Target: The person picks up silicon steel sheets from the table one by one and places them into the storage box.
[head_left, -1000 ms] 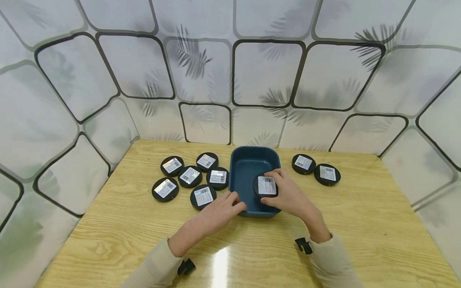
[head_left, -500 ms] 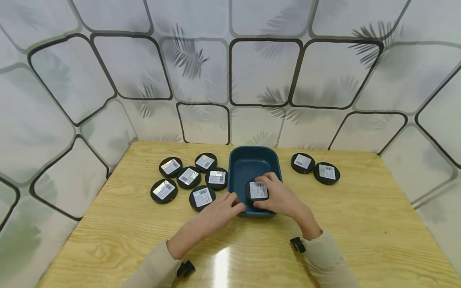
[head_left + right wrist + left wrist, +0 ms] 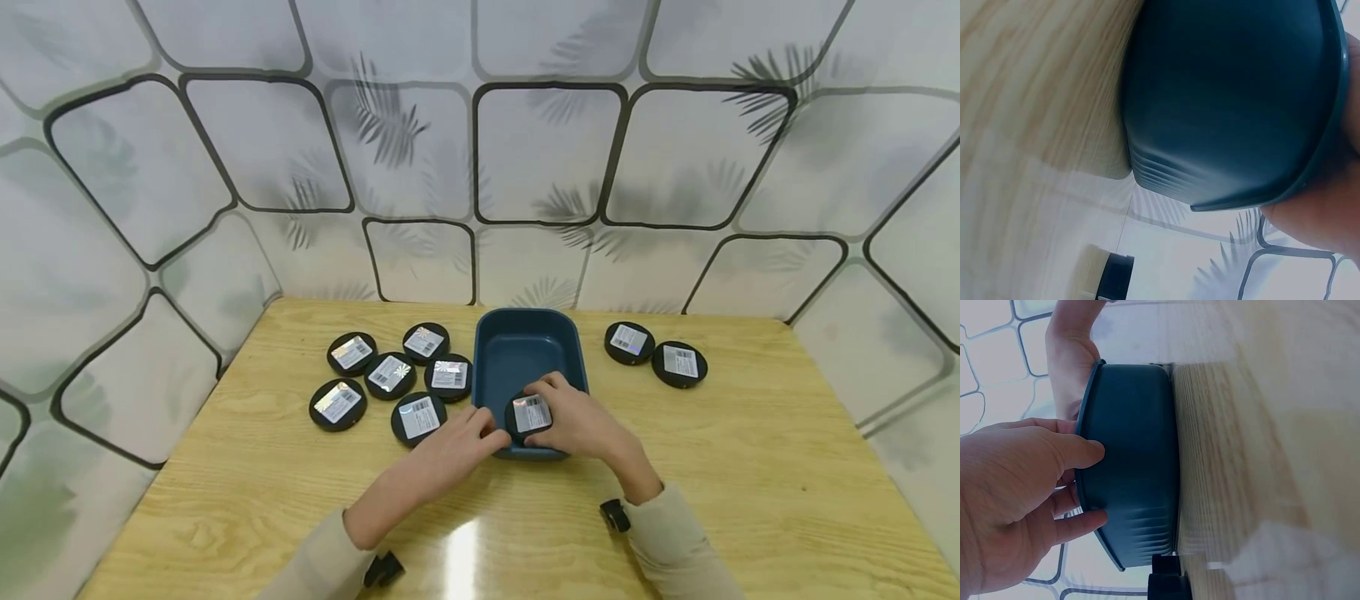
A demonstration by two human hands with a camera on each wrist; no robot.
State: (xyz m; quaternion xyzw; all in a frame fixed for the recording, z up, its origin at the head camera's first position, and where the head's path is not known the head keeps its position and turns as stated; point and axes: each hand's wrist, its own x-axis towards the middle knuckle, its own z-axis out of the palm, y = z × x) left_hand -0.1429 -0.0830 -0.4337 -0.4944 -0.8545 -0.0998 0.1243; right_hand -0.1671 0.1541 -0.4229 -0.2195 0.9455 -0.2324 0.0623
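A deep blue-green plastic bin [image 3: 517, 358] with rounded corners stands on the wooden table. My left hand [image 3: 450, 450] pinches its rim at the near left corner; the left wrist view has fingers on both sides of the rim of the bin [image 3: 1132, 456]. Inside the bin, near its front end, my right hand [image 3: 581, 421] holds a flat round black disc [image 3: 529, 413] by its edge, thumb at the near side and fingers at the far side. The disc's white barcode label faces up. From the right wrist, the bin's wall [image 3: 1235, 94] hides the disc.
Left of the bin lie several like discs [image 3: 390, 375] with labels up, one [image 3: 418, 418] close to the left hand. Two more discs [image 3: 630, 342] [image 3: 679, 363] lie to the right of the bin. A patterned curtain [image 3: 547, 158] hangs behind the table [image 3: 750, 467].
My right hand has carried the disc left and nearer to me, from the bin's right side into its front end. The left hand keeps its place on the rim.
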